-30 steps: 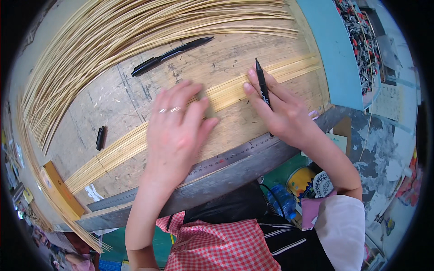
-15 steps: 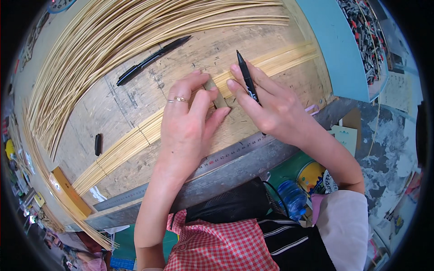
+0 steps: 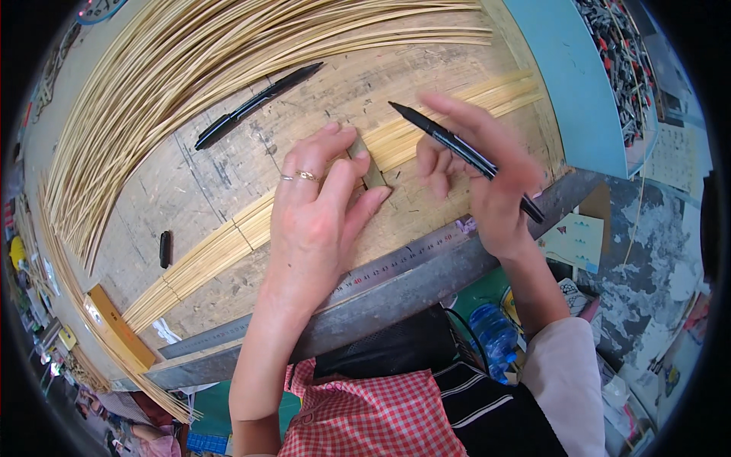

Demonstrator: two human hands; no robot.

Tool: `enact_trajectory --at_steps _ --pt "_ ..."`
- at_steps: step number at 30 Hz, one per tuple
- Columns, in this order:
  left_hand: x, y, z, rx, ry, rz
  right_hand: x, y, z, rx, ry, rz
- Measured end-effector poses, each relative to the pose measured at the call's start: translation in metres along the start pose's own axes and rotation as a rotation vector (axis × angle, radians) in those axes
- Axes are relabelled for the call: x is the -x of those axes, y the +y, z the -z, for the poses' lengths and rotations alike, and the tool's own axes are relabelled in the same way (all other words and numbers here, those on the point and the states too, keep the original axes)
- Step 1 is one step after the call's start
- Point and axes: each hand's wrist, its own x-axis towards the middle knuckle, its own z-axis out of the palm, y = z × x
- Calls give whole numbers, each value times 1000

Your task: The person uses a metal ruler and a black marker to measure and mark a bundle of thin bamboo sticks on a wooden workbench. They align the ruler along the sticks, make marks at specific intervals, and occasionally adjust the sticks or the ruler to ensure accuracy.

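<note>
My left hand (image 3: pixel 311 206), wearing rings, presses down on a short flat greyish bar (image 3: pixel 372 175) with thumb and fingertips. The bar lies across a flat row of thin bamboo strips (image 3: pixel 217 247) on the wooden worktop. Dark lines cross the strips to the left of this hand. Held in my right hand (image 3: pixel 504 194) is an uncapped black marker pen (image 3: pixel 445 139), its tip pointing up and left, raised beside the strips. Motion blurs the right fingers. A black pen cap (image 3: pixel 165 249) lies at the left.
A large bundle of loose bamboo strips (image 3: pixel 145 99) curves across the far left. Near it lies another black marker (image 3: pixel 259 105). A wooden block (image 3: pixel 118 327) stands at the strips' left end. A metal ruler (image 3: pixel 388 263) runs along the front edge. A blue bin (image 3: pixel 552 84) stands right.
My right hand has drawn back to the right, away from the bar, and turned the marker so it slants more. My left hand stays on the bar.
</note>
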Motion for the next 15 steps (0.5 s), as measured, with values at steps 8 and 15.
enact_trajectory --at_steps 8,15 --pt "1 -1 -1 -3 6 8 -1 -7 -9 72 152 -196" --pt "0 0 0 -4 15 3 -3 -9 -11 287 81 -102"
